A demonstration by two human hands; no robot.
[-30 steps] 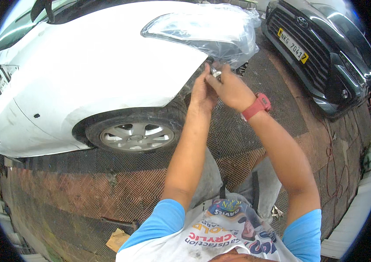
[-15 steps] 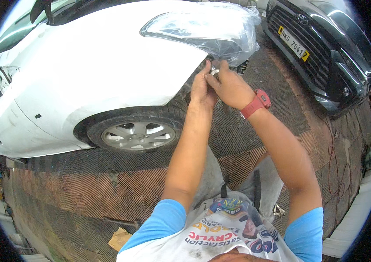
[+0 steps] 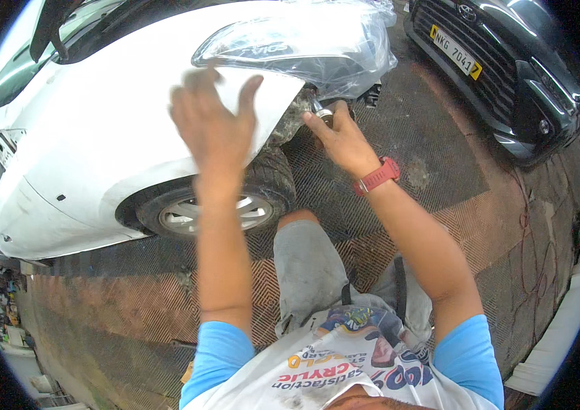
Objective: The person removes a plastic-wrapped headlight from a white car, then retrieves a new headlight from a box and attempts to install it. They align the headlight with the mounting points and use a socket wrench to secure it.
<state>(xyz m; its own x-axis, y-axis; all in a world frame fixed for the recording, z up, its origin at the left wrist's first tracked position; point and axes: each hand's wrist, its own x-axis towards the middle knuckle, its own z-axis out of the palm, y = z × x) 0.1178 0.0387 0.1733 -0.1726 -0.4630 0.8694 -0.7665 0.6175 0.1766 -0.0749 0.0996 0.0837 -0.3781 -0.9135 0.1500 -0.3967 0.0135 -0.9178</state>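
Note:
My left hand (image 3: pixel 209 119), blurred by motion, is lifted over the white fender (image 3: pixel 119 102) with its fingers spread and nothing in them. My right hand (image 3: pixel 344 140) is closed around a short silver metal tool (image 3: pixel 322 115) with a round body; its exact kind does not show. The tool's tip sits by the fender's front edge, where dirty inner parts (image 3: pixel 293 116) are exposed. Just beyond is the headlight (image 3: pixel 269 42), wrapped in clear plastic sheet (image 3: pixel 365 51). Below the fender is the front wheel (image 3: pixel 228 208).
A dark car (image 3: pixel 495 68) faces in from the far right. Ribbed floor mats (image 3: pixel 399 171) lie between the cars. A thin red hose or cord (image 3: pixel 526 225) trails along the right side. Assorted small items (image 3: pixel 11 307) stand at the far left.
My left hand has come off the tool and swung left over the fender, opening out. My right hand keeps the tool near the fender edge. The whole view has shifted slightly.

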